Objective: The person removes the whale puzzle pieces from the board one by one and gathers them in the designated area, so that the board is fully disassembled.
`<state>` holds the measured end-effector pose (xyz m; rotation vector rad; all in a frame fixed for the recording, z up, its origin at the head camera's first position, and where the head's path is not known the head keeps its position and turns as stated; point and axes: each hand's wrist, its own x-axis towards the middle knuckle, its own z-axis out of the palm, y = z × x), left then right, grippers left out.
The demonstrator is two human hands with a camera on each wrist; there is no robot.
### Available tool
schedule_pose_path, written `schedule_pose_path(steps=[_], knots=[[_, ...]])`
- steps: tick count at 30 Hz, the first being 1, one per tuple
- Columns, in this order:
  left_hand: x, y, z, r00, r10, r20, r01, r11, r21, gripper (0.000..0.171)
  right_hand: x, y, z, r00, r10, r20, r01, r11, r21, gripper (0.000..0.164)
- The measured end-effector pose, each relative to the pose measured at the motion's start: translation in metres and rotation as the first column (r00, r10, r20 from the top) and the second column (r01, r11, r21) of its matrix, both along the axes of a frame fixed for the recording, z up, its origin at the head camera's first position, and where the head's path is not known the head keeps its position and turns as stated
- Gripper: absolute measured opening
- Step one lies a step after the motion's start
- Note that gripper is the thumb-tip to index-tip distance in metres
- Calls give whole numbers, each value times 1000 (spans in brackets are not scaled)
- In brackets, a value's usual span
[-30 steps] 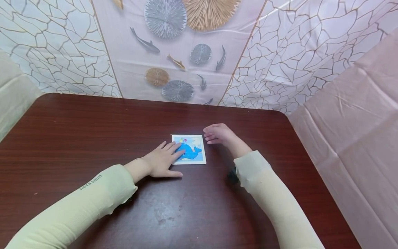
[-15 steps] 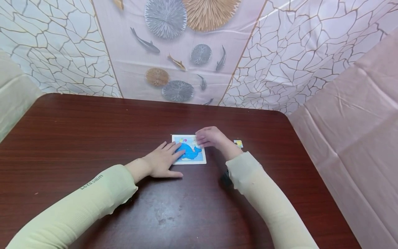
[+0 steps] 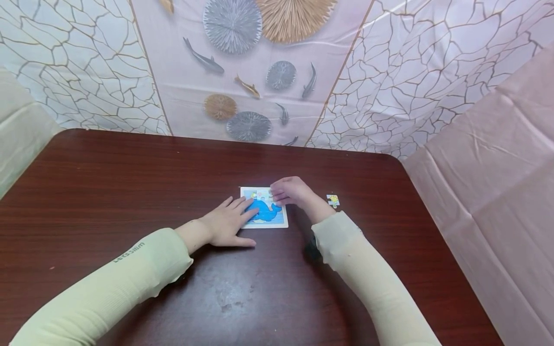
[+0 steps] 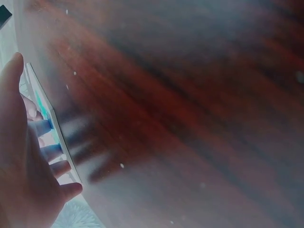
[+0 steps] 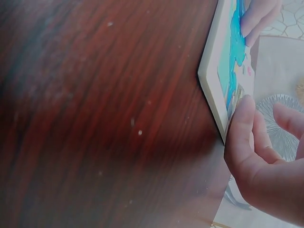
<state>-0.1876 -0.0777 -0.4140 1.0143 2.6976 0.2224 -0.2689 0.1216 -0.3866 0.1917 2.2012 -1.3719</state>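
A square jigsaw puzzle with a blue whale picture and a white frame lies flat on the table. My left hand rests on its left side, fingers spread and thumb out on the table side. At the upper right of the puzzle, my right hand has curled fingers and pinches a pale puzzle piece, which is tilted up at one edge in the right wrist view. The fingers hide much of this piece. To the right, a loose puzzle piece with a yellow sun lies on the table.
The dark red-brown table has rounded far corners. Behind it hangs a patterned cloth with printed fish and discs, and a plain pinkish cloth hangs along the right side.
My right hand has moved left from beside the puzzle onto its upper right, and a piece there now tilts up. The sun piece has come out from behind the right wrist. The left hand stays put.
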Motion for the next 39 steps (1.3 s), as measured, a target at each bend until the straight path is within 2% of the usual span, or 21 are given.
schedule_pose_path(steps=[19,23,27,31,39], knots=[[-1,0,3,1000,-2,8,2,1000,-16,86,0,-10,-5,999,-8,-50,15,990,141,23],[1,1,2,999,-26,-19,26,1000,-14,86,-1,-10,-5,999,-10,-53,17,990,143,22],[4,3,2,996,-75,-49,75,997,-2,85,-1,-11,-5,998,-17,-54,24,990,138,22],[7,6,2,993,-110,-51,110,994,0,84,-1,-11,-6,998,-22,-63,30,990,135,23],[7,5,-1,993,-111,-38,110,994,-8,86,-2,-8,-10,997,-48,-61,54,993,106,23]])
